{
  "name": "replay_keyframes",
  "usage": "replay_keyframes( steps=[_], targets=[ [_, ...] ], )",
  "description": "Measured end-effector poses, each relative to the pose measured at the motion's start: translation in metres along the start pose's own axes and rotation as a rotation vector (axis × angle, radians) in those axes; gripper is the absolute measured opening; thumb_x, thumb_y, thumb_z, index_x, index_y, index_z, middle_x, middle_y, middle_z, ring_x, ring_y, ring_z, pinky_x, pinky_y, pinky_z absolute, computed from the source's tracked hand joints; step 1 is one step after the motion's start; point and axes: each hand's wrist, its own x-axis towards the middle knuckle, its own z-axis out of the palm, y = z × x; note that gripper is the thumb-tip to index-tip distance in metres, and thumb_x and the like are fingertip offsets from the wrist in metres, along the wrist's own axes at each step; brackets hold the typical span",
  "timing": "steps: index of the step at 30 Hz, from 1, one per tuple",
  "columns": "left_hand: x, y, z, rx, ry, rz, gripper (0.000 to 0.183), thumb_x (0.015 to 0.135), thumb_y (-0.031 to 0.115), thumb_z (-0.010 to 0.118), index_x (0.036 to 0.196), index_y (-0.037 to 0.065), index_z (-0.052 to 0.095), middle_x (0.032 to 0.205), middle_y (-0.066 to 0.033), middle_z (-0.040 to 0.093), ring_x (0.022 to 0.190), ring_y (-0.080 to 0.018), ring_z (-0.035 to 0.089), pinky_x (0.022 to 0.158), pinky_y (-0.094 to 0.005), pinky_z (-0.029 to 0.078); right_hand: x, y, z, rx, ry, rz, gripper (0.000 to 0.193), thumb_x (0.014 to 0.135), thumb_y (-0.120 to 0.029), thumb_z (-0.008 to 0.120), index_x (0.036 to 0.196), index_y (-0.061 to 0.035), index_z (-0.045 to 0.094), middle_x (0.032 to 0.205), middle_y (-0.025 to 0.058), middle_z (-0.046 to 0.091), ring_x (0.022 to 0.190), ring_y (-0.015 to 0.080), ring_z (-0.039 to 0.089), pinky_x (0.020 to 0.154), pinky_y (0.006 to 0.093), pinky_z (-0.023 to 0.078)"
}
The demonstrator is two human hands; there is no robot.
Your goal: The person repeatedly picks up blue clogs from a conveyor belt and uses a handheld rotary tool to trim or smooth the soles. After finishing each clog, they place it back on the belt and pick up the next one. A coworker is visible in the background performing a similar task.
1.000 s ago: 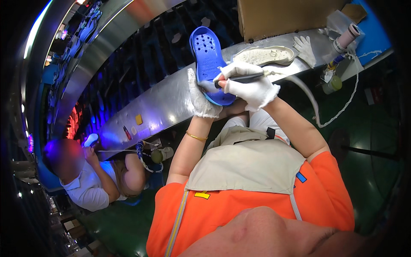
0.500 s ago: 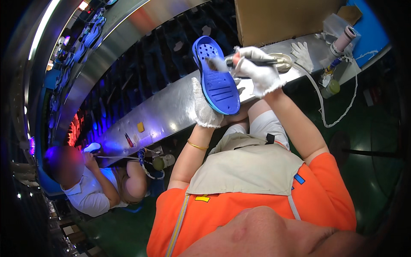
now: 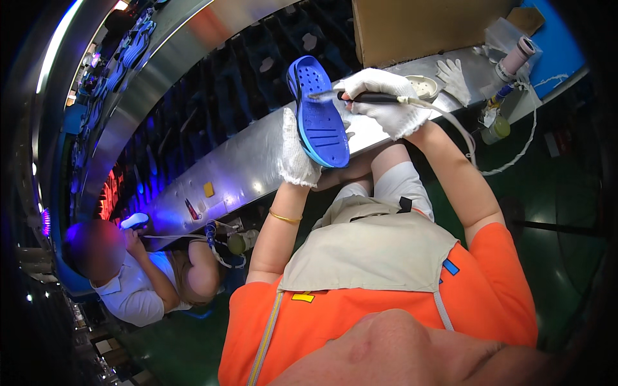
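Note:
My left hand (image 3: 297, 154), in a white knit glove, grips a blue shoe sole (image 3: 320, 122) by its edges and holds it tilted above the metal bench. Round holes dot the far end of the sole and long grooves run across its near part. In my gloved right hand (image 3: 389, 106) is a black-handled brush (image 3: 373, 98), with a pale hose trailing from its back end. The brush's tip lies over the inner face of the sole, by the holes. Whether it touches is hard to tell.
A pale oval dish (image 3: 421, 86) and a spare white glove (image 3: 454, 80) lie on the metal bench (image 3: 251, 170). Behind stands a cardboard sheet (image 3: 431, 32). A pink bottle (image 3: 516, 58) is at right. To the left, another person (image 3: 138, 283) holds a pale shoe part.
The sole and my left hand have shifted slightly left. My right hand has turned, and the brush, blurred earlier, now shows sharply over the sole near the holes.

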Motion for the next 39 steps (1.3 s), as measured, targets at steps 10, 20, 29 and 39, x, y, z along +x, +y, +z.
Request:
replay_keyframes(
  steps=[10,20,29,39],
  targets=[
    [-0.001,0.005,-0.009,0.073,0.027,0.108,0.061,0.096,0.055,0.031,0.128,0.007,0.049,0.118,-0.0112,0.060,0.102,-0.0252,0.061,0.093,-0.0371,0.048,-0.003,-0.033,-0.016,0.133,-0.235,-0.038,0.020,0.073,0.001,0.070,0.089,-0.0061,0.061,0.095,0.0082,0.065,0.089,0.0186,0.064,0.078,0.0303,0.051],
    [-0.010,-0.014,0.012,0.047,0.031,0.085,0.055,0.096,0.051,0.038,0.131,0.008,0.046,0.123,-0.0077,0.056,0.108,-0.0202,0.056,0.093,-0.0342,0.049,0.015,-0.013,0.049,1.331,-0.036,0.307,0.012,0.083,-0.006,0.067,0.095,-0.0086,0.062,0.102,0.0034,0.056,0.105,0.0206,0.057,0.097,0.0390,0.043],
    [0.013,0.100,0.071,0.365,-0.343,0.240,0.080,0.089,0.068,0.032,0.130,0.000,0.044,0.113,-0.0169,0.061,0.099,-0.0300,0.063,0.088,-0.0453,0.052,-0.007,-0.012,-0.006,1.376,0.154,0.142,0.008,0.087,-0.002,0.061,0.093,-0.0073,0.060,0.102,0.0021,0.053,0.112,0.0252,0.054,0.103,0.0466,0.040],
    [0.182,0.343,0.086,-2.870,-0.688,-0.975,0.046,0.089,0.037,0.052,0.129,0.014,0.052,0.131,-0.0091,0.053,0.118,-0.0267,0.051,0.102,-0.0406,0.038,-0.006,-0.029,0.007,1.189,0.215,0.119,0.011,0.084,-0.001,0.065,0.092,-0.0065,0.061,0.102,0.0068,0.057,0.107,0.0254,0.058,0.097,0.0396,0.045]
  ],
)
